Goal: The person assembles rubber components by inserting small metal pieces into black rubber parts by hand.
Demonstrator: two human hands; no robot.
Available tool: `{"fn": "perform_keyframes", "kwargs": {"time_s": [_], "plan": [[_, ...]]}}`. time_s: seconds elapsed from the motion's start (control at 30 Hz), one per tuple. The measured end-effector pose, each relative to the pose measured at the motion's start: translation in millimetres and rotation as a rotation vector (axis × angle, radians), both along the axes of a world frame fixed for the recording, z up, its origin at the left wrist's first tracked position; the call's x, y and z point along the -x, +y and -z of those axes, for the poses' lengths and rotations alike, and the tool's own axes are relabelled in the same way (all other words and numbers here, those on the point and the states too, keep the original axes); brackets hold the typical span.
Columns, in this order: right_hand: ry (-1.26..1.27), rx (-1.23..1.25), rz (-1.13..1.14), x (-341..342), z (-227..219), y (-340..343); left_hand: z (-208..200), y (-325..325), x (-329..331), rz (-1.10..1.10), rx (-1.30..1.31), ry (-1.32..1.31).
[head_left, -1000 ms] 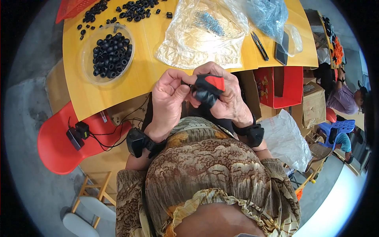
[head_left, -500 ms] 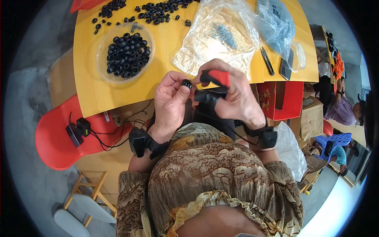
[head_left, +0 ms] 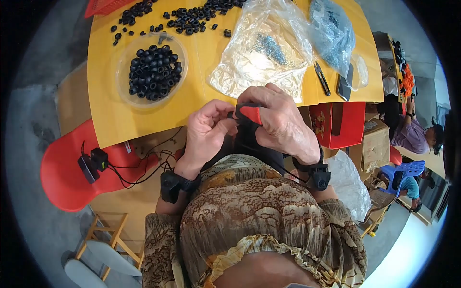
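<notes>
Red-and-black part (head_left: 249, 114) pinched between both hands' grips.

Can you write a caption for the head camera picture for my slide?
Left hand and right hand grip a red-and-black part beside a bowl of black rings.

1. Small assembly workshop, hand piecework, not a home.
2. Yellow worktable (head_left: 110, 110) carried bulk parts: loose black rubber rings (head_left: 192, 17), more in a clear round bowl (head_left: 152, 69), clear plastic bags (head_left: 269, 53) of small metal hardware.
3. Bare concrete floor (head_left: 33, 110), red plastic chair (head_left: 62, 177), cardboard boxes (head_left: 377, 144) and a red carton (head_left: 343, 122) stacked beside the table.
4. Another person (head_left: 413, 137) sat at a second station at right, near a blue chair (head_left: 403, 170).
</notes>
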State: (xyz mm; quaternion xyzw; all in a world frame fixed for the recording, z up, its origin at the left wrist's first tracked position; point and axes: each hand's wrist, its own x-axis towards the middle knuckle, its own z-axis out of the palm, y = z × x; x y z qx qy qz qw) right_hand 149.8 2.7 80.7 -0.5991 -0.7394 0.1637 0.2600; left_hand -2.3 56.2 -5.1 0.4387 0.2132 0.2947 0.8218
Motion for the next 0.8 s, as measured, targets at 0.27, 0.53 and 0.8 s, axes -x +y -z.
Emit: {"fn": "perform_keyframes", "kwargs": {"time_s": [0.27, 0.53, 0.8], "plan": [[0.094, 0.016, -0.003, -1, 7, -2, 0, 3, 4, 0.107, 0.063, -0.002], [0.142, -0.024, 0.214, -29, 21, 44, 8, 2, 1, 0.049, 0.255, -0.224], [-0.493, -0.194, 0.375, -51, 60, 110, 1, -3, 1, 0.027, 0.264, -0.221]]}}
